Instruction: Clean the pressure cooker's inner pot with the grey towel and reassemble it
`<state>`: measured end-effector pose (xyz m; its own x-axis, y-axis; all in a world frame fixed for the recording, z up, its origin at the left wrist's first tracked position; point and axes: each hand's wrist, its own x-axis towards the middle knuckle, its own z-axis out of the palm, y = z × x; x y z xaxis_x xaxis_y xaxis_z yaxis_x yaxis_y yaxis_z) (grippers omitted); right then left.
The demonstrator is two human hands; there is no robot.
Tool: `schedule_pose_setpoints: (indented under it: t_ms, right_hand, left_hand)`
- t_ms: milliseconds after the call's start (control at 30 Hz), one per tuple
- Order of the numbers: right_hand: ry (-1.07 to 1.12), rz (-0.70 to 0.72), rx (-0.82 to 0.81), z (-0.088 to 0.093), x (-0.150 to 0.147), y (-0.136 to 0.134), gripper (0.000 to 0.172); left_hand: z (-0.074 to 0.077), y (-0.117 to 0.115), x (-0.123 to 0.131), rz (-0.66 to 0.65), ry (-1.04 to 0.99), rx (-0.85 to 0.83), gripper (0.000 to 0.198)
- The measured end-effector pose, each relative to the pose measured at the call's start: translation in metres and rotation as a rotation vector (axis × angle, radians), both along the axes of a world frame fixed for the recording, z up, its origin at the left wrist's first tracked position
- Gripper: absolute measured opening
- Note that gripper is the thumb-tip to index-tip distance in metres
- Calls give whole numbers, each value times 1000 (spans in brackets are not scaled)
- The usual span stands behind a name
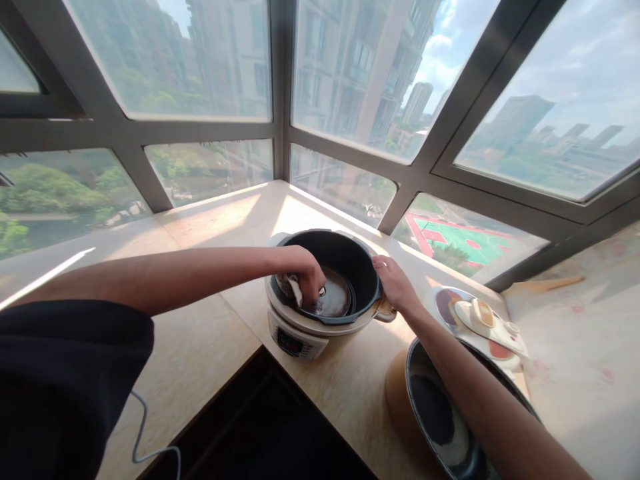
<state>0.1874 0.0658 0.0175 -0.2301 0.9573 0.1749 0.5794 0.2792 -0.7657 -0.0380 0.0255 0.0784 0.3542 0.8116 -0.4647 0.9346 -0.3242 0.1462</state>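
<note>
An electric cooker (300,333) with a white body, a front panel and a dark open interior stands on the counter near the window corner. My left hand (306,272) reaches down inside it, fingers closed around a pale, crumpled cloth (290,288) near the left inner wall. A round metallic plate (336,297) shows at the cooker's bottom. At the right side of the rim, my right hand (395,283) grips the edge beside the handle (386,311).
Below my right forearm sits a large inner pot (400,393). Behind it, a white lid (493,323) lies on the counter (210,347). A black panel (270,427) is at the front, with a grey cable (143,417) to its left. Windows surround the counter.
</note>
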Motion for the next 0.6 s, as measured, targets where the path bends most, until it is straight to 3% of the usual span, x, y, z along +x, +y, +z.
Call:
schedule_pose_setpoints:
  t_ms: [67,133,367,533,600]
  right_hand:
    - [14,-3,-5,1,-1,-2,63]
    - [34,1,3,2,-2,-4,65]
    - [70,-90,-77,7,-5,-8,89]
    - [107,-129,-141,6,-5,-8,97]
    - [91,-118,-122,6,-5,-7,95]
  left_hand:
    - [5,4,5,-102,-4,-317,14]
    - [7,6,15,-127,-80,-446,10]
    - [-3,6,50,67,-266,-280,37]
    - [-11,10,57,144,-477,-147,10]
    - [-19,17,61,282,-624,-92,10]
